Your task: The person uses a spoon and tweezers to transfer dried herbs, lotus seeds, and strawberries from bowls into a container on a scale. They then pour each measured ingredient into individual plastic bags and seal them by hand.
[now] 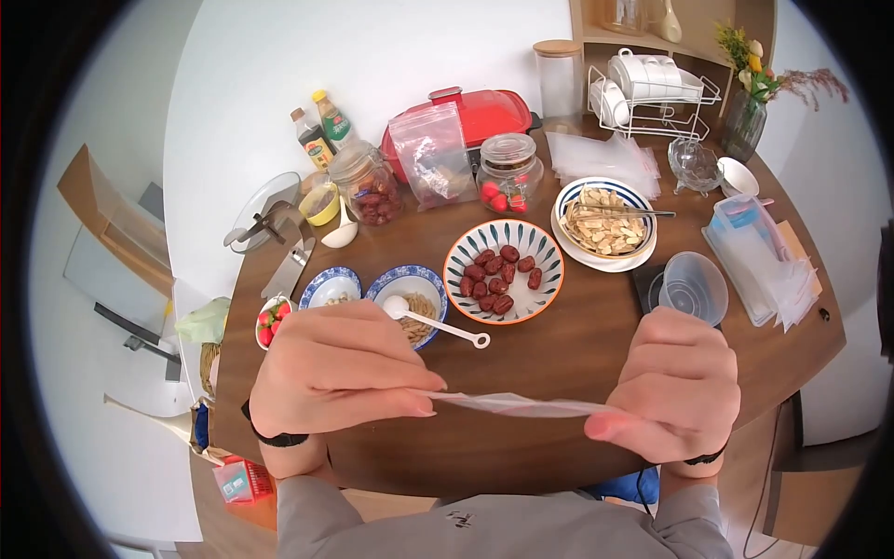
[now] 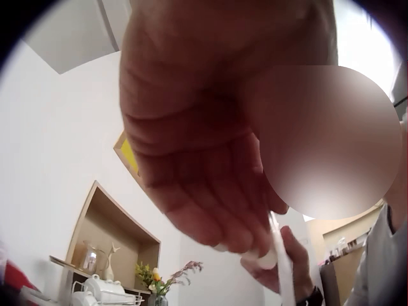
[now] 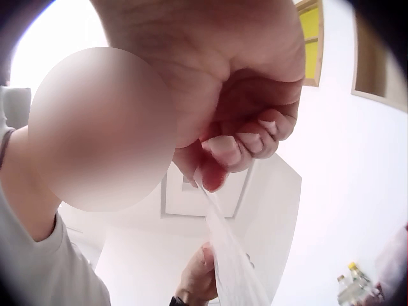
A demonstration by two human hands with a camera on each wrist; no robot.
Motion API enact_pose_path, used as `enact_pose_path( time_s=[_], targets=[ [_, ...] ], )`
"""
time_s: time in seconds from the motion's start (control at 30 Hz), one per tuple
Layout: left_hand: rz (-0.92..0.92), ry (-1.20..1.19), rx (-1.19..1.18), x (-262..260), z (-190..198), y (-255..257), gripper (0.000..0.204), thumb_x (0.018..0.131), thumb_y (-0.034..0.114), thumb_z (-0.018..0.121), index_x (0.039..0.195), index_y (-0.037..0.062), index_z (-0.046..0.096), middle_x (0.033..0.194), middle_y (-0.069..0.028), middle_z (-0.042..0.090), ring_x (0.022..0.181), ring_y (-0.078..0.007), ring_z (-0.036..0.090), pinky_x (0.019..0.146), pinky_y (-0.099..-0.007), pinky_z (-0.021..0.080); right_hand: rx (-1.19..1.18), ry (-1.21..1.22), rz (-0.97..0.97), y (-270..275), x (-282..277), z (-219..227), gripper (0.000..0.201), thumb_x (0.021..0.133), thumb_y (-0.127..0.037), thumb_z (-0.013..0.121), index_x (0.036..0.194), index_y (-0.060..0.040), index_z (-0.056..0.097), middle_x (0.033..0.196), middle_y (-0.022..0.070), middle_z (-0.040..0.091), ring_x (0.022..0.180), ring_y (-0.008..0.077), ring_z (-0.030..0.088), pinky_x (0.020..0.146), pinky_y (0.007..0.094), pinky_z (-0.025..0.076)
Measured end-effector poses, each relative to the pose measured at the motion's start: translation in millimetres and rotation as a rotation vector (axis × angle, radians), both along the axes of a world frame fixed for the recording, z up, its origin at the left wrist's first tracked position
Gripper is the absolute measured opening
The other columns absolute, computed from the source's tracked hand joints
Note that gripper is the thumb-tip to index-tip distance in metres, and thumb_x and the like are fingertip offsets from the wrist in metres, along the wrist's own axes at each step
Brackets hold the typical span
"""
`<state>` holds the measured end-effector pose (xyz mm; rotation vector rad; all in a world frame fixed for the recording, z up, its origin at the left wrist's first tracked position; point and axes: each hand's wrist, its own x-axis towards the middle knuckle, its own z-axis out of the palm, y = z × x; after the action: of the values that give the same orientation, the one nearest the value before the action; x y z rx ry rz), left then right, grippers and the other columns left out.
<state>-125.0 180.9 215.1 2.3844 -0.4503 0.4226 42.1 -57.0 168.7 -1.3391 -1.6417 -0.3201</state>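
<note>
A thin, translucent plastic bag (image 1: 510, 404) is stretched between my two hands above the front of the table, its top edge almost level in the head view. My left hand (image 1: 340, 373) pinches one end between thumb and forefinger. At the other end, my right hand (image 1: 675, 387) grips the corner with its thumb along the edge and the other fingers curled in. In the right wrist view the bag (image 3: 233, 261) hangs down from the fingertips as a whitish sheet. Below and beyond the hands stands a striped plate of red dates (image 1: 503, 291).
Behind the left hand are two blue-rimmed bowls (image 1: 407, 272), a white spoon (image 1: 447, 326) and a small dish of strawberries (image 1: 270, 321). Sliced pieces fill a bowl (image 1: 607, 224) at the back right. A plastic tub (image 1: 694, 289) and a box of bags (image 1: 752, 256) stand right. Jars (image 1: 368, 186) line the back.
</note>
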Motion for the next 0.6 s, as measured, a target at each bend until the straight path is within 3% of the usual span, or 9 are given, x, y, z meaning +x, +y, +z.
enact_pose_path(
  time_s=[0.13,0.2,0.3,0.4,0.53,0.6],
  targets=[
    [-0.139,-0.051,0.060,0,-3,3,0.020,0.068,0.012,0.081,0.080,-0.0014,0.073,0.071,-0.0076,0.067,0.062,-0.0216,0.059,0.058,-0.0306,0.043,0.000,0.076,0.167,-3,-1,-1,0.034,0.069,-0.016,0.083,0.056,-0.0094,0.052,0.052,-0.0001,0.040,0.048,0.0178,0.034,0.044,0.0319,0.023],
    [-0.162,-0.121,-0.025,-2,-8,-2,0.018,0.070,0.009,0.080,0.082,-0.0018,0.072,0.075,-0.0078,0.067,0.063,-0.0220,0.059,0.059,-0.0312,0.043,0.012,0.116,0.230,-3,-2,-1,0.033,0.069,-0.015,0.083,0.056,-0.0096,0.052,0.052,-0.0002,0.040,0.047,0.0176,0.034,0.044,0.0320,0.022],
    [-0.079,0.034,0.009,1,-6,0,0.020,0.067,0.008,0.078,0.085,0.0001,0.074,0.079,-0.0084,0.071,0.066,-0.0220,0.061,0.058,-0.0302,0.044,0.003,0.081,0.218,-2,-5,1,0.033,0.070,-0.014,0.082,0.056,-0.0090,0.052,0.052,0.0000,0.039,0.047,0.0179,0.034,0.044,0.0322,0.023],
    [0.006,-0.016,0.060,11,0,-16,0.016,0.071,0.006,0.077,0.085,0.0019,0.075,0.080,-0.0069,0.070,0.067,-0.0210,0.061,0.058,-0.0281,0.044,-0.010,0.073,0.139,4,-9,-3,0.033,0.071,-0.014,0.082,0.056,-0.0083,0.052,0.052,0.0009,0.040,0.047,0.0185,0.034,0.044,0.0320,0.024],
    [-0.030,-0.010,0.115,24,5,-22,0.011,0.073,0.006,0.076,0.084,0.0040,0.074,0.078,-0.0052,0.070,0.067,-0.0193,0.062,0.059,-0.0277,0.045,-0.031,0.041,0.025,7,-10,-4,0.033,0.072,-0.018,0.082,0.058,-0.0071,0.054,0.054,0.0025,0.044,0.048,0.0194,0.037,0.046,0.0311,0.027],
    [-0.010,-0.120,0.235,33,10,-17,0.008,0.075,0.006,0.075,0.083,0.0059,0.074,0.076,-0.0044,0.069,0.067,-0.0176,0.061,0.059,-0.0278,0.046,-0.043,0.044,-0.003,6,-9,-2,0.032,0.073,-0.020,0.082,0.059,-0.0067,0.056,0.055,0.0025,0.047,0.049,0.0192,0.039,0.047,0.0302,0.029]
  ],
)
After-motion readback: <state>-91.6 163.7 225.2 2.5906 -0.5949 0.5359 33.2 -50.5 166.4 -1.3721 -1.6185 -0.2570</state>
